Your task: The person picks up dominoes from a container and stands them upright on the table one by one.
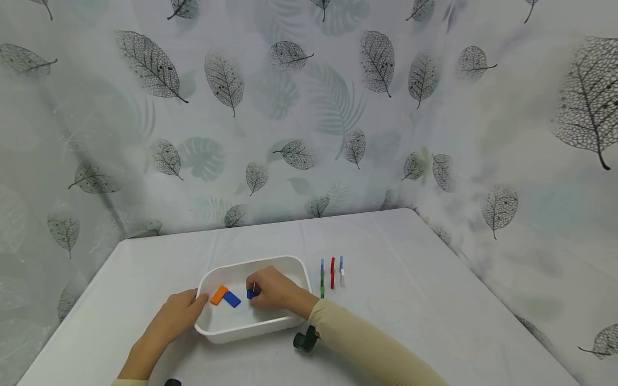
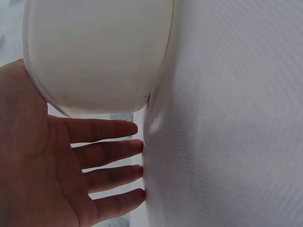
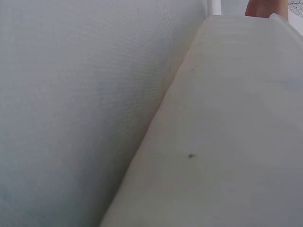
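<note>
A white plastic tray stands on the table, with an orange block and a blue block lying flat inside it, touching at one corner. Over the tray's right part, my right hand pinches another blue block between curled fingers, which partly cover it. My left hand rests at the tray's left end, thumb over the rim. In the left wrist view, the four fingers are straight and spread, their tips down at the tablecloth. The right wrist view shows mostly the tray's outer wall, with the right hand out of frame.
Right of the tray, thin blocks stand in short rows: green, red, light blue and white. A white cloth covers the table. Leaf-patterned curtains hang behind and at both sides.
</note>
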The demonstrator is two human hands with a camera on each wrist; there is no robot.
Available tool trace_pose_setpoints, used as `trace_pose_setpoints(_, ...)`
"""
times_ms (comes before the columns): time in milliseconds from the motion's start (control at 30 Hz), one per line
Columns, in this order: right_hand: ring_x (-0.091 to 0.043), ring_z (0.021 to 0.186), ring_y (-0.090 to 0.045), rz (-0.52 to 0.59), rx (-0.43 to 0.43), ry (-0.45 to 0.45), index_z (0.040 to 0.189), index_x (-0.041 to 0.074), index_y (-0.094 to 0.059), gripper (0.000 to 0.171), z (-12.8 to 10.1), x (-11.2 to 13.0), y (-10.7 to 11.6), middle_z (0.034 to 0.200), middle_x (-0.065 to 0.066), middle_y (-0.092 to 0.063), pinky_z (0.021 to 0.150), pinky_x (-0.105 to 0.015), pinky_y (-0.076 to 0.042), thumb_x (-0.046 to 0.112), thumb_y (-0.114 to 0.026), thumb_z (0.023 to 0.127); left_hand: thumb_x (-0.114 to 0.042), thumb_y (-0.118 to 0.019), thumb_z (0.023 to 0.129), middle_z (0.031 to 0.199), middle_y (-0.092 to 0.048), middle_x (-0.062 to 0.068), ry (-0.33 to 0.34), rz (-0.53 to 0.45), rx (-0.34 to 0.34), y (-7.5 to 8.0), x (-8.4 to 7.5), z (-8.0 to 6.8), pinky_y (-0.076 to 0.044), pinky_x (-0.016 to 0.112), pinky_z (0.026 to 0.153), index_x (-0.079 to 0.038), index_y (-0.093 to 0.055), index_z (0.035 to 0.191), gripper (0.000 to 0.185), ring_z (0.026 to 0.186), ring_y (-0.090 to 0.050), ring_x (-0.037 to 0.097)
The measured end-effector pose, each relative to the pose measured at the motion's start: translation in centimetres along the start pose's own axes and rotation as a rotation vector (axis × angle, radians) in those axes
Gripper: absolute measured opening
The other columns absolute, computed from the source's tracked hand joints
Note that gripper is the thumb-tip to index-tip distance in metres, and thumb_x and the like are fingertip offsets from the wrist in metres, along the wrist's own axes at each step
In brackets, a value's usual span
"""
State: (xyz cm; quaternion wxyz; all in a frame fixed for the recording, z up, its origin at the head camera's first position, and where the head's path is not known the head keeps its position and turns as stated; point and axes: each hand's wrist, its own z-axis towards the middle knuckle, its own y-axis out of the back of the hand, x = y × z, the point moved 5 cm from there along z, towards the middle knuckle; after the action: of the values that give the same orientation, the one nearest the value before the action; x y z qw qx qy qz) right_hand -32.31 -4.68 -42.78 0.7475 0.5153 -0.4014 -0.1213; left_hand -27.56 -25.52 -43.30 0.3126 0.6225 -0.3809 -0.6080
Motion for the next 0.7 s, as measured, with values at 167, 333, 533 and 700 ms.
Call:
trace_pose_setpoints(167, -0.003, 0.070, -0.054, -0.001, -0.007, -0.001, 0.084, 0.014, -0.072, 0.015, -0.15, 0.14, 0.08, 0.073, 0.009, -0.061, 0.066, -0.015, -0.046, 0.006, -0.084, 0.083, -0.032, -0.048, 0.109, 0.114, -0.070, 0.025, -0.002, 0.007, 0.004, -0.05, 0.04, -0.05, -0.057, 0.054, 0.078, 0.016, -0.054, 0.138, 0.056, 0.086, -0.059, 0.028)
trace_pose_setpoints(333, -0.003, 0.070, -0.054, 0.002, -0.011, 0.007, 0.083, 0.014, -0.072, 0.015, -0.23, 0.24, 0.12, 0.073, 0.009, -0.062, 0.065, -0.015, -0.045, 0.005, -0.084, 0.083, -0.032, -0.048, 0.109, 0.114, -0.070, 0.025, -0.003, 0.011, 0.006, -0.01, -0.02, -0.08, -0.057, 0.053, 0.078, 0.016, -0.054, 0.138, 0.056, 0.085, -0.059, 0.028)
trace_pose_setpoints(533, -0.004, 0.070, -0.054, 0.013, -0.004, -0.007, 0.083, 0.014, -0.071, 0.015, -0.30, 0.23, 0.11, 0.073, 0.009, -0.061, 0.065, -0.015, -0.046, 0.006, -0.084, 0.084, -0.032, -0.048, 0.109, 0.109, -0.070, 0.022, -0.002, 0.000, 0.005, -0.06, 0.06, 0.01, -0.055, 0.047, 0.071, 0.016, -0.054, 0.137, 0.056, 0.084, -0.058, 0.027)
trace_pose_setpoints(700, -0.004, 0.070, -0.054, -0.008, 0.005, -0.041, 0.086, 0.014, -0.072, 0.014, -0.33, 0.22, 0.03, 0.073, 0.009, -0.060, 0.064, -0.015, -0.046, 0.009, -0.085, 0.085, -0.032, -0.048, 0.109, 0.108, -0.070, 0.021, 0.001, -0.005, 0.006, -0.12, 0.17, 0.06, -0.054, 0.046, 0.070, 0.016, -0.054, 0.137, 0.056, 0.084, -0.058, 0.027)
